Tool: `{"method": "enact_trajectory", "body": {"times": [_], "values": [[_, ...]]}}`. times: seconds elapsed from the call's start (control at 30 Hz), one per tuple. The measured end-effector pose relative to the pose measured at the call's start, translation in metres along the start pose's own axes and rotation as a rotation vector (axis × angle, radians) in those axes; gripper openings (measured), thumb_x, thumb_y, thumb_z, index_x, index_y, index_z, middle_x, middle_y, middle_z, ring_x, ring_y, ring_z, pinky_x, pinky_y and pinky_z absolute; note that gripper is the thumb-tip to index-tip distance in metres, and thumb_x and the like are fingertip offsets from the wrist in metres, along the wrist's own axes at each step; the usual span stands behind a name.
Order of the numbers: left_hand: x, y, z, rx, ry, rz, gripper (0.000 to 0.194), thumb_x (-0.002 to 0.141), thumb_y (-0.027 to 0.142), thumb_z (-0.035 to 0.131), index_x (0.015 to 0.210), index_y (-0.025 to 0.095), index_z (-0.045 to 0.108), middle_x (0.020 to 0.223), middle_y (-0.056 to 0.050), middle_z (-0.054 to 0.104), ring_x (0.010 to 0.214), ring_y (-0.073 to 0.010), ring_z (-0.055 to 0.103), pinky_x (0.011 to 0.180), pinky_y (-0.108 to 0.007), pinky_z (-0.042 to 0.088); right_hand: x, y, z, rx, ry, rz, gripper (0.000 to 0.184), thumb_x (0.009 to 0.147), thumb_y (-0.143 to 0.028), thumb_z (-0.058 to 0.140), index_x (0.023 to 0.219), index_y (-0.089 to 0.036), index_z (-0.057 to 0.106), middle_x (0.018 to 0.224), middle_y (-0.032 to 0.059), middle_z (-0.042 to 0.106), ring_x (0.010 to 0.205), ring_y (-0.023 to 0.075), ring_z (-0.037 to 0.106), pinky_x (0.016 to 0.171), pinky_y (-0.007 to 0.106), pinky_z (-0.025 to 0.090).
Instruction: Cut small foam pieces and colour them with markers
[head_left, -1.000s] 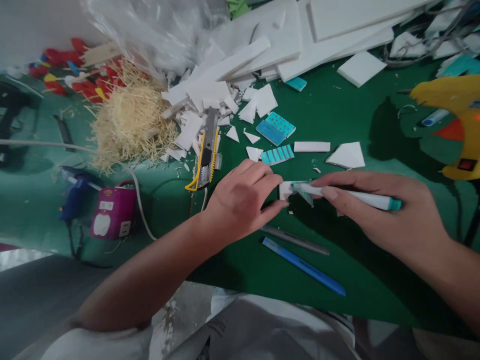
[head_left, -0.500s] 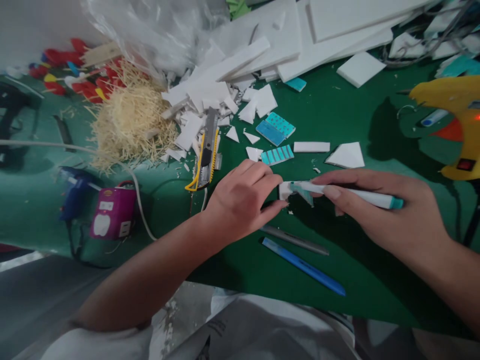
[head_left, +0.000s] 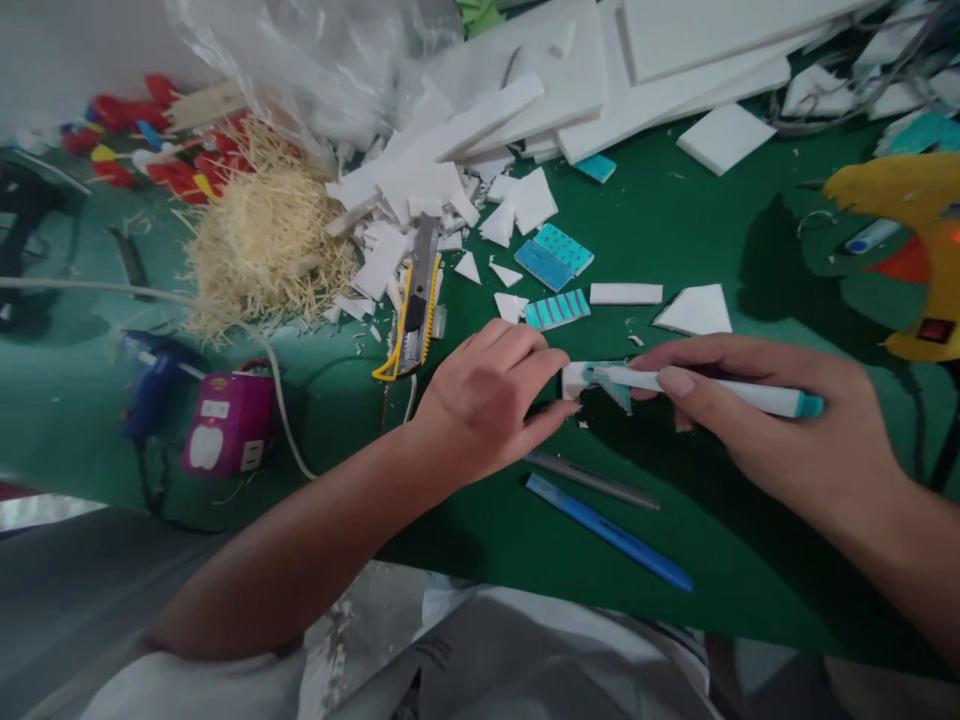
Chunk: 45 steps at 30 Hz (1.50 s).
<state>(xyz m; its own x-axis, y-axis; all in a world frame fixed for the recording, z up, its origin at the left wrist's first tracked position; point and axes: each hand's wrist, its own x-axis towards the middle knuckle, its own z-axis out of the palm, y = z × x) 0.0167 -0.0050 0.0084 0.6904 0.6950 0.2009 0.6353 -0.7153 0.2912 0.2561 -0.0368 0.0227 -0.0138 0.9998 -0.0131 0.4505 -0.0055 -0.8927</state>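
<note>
In my right hand (head_left: 780, 400) is a white marker (head_left: 750, 394) with a teal end, held nearly level and pointing left. Its tip rests at a small white foam piece (head_left: 574, 380) partly coloured teal. My left hand (head_left: 495, 395) pinches that piece at its left end between thumb and fingers. Just beyond the hands lie a teal striped foam strip (head_left: 558, 310), a plain white strip (head_left: 625, 294) and a blue-and-teal dotted piece (head_left: 555, 256). Closer to me are a grey pen (head_left: 596, 481) and a blue pen (head_left: 609, 532).
A yellow box cutter (head_left: 417, 305) lies left of my left hand, near white foam scraps (head_left: 382, 262) and straw-like shreds (head_left: 262, 240). A yellow glue gun (head_left: 907, 250) stands at right. Further left are a purple box (head_left: 229, 424) and a blue glue gun (head_left: 150, 385).
My right hand and the marker have slid slightly to the right along the foam piece. My left hand keeps its pinch on the piece.
</note>
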Motion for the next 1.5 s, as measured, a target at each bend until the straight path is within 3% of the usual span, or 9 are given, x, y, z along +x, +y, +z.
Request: {"method": "enact_trajectory", "body": {"times": [0.13, 0.3, 0.6, 0.77, 1.07, 1.2, 1.33, 1.5], "values": [[-0.0001, 0.0, 0.0003, -0.004, 0.021, 0.005, 0.027, 0.103, 0.035, 0.06, 0.114, 0.013, 0.071, 0.102, -0.011, 0.071, 0.096, -0.0266, 0.064, 0.085, -0.038, 0.054, 0.0, -0.0002, -0.0011, -0.058, 0.018, 0.006, 0.009, 0.086, -0.038, 0.079, 0.084, -0.029, 0.083, 0.059, -0.0017, 0.068, 0.053, 0.0149, 0.061, 0.048, 0.027, 0.048], [-0.0006, 0.0013, 0.0001, -0.014, 0.036, -0.004, 0.034, 0.1, 0.038, 0.065, 0.119, 0.011, 0.07, 0.104, -0.012, 0.072, 0.097, -0.0282, 0.064, 0.085, -0.04, 0.055, 0.0009, -0.0014, -0.0006, -0.043, 0.018, 0.0, 0.006, 0.084, -0.034, 0.079, 0.083, -0.029, 0.082, 0.058, -0.0024, 0.067, 0.051, 0.0137, 0.059, 0.05, 0.027, 0.049], [0.0, 0.0011, 0.0002, -0.017, 0.026, -0.008, 0.024, 0.099, 0.031, 0.063, 0.111, 0.013, 0.072, 0.102, -0.012, 0.071, 0.094, -0.0275, 0.063, 0.083, -0.04, 0.054, 0.0007, -0.0034, 0.0004, 0.029, -0.008, 0.007, 0.006, 0.084, -0.028, 0.077, 0.083, -0.032, 0.081, 0.075, -0.0045, 0.078, 0.066, 0.0148, 0.073, 0.062, 0.025, 0.058], [0.0004, 0.0021, 0.0008, -0.029, 0.04, -0.001, 0.023, 0.099, 0.03, 0.065, 0.11, 0.012, 0.072, 0.101, -0.011, 0.07, 0.094, -0.0274, 0.064, 0.083, -0.039, 0.054, 0.0015, -0.0019, 0.0021, 0.035, -0.019, -0.01, 0.006, 0.083, -0.026, 0.077, 0.084, -0.03, 0.082, 0.08, -0.0037, 0.081, 0.066, 0.0144, 0.073, 0.066, 0.024, 0.06], [0.0006, 0.0021, 0.0005, -0.019, 0.028, -0.001, 0.023, 0.1, 0.031, 0.063, 0.11, 0.012, 0.071, 0.102, -0.011, 0.07, 0.095, -0.0267, 0.063, 0.085, -0.038, 0.054, 0.0039, -0.0024, 0.0024, 0.017, -0.022, -0.041, 0.006, 0.083, -0.027, 0.077, 0.082, -0.028, 0.083, 0.076, -0.0027, 0.08, 0.053, 0.0119, 0.064, 0.058, 0.025, 0.056], [0.0004, 0.0018, 0.0005, -0.023, 0.036, 0.005, 0.022, 0.1, 0.03, 0.063, 0.108, 0.012, 0.072, 0.101, -0.011, 0.07, 0.095, -0.0268, 0.064, 0.085, -0.038, 0.054, 0.0037, -0.0027, 0.001, 0.047, -0.055, -0.044, 0.012, 0.083, -0.026, 0.076, 0.072, -0.028, 0.079, 0.068, -0.003, 0.077, 0.053, 0.0121, 0.064, 0.053, 0.023, 0.052], [0.0002, 0.0015, 0.0006, -0.02, 0.035, 0.009, 0.022, 0.099, 0.03, 0.064, 0.109, 0.012, 0.071, 0.101, -0.011, 0.07, 0.094, -0.0267, 0.064, 0.084, -0.037, 0.054, 0.0028, 0.0012, 0.0015, 0.018, 0.007, -0.037, 0.006, 0.083, -0.028, 0.078, 0.079, -0.029, 0.082, 0.059, -0.0042, 0.07, 0.048, 0.0105, 0.058, 0.048, 0.023, 0.048], [0.0005, 0.0018, 0.0008, -0.026, 0.039, 0.01, 0.023, 0.099, 0.03, 0.065, 0.109, 0.011, 0.072, 0.102, -0.011, 0.07, 0.095, -0.0269, 0.064, 0.085, -0.038, 0.054, 0.0035, 0.0012, 0.0022, 0.066, -0.022, -0.045, 0.007, 0.082, -0.026, 0.078, 0.079, -0.031, 0.082, 0.073, -0.0048, 0.078, 0.055, 0.0104, 0.066, 0.057, 0.021, 0.054]]}}
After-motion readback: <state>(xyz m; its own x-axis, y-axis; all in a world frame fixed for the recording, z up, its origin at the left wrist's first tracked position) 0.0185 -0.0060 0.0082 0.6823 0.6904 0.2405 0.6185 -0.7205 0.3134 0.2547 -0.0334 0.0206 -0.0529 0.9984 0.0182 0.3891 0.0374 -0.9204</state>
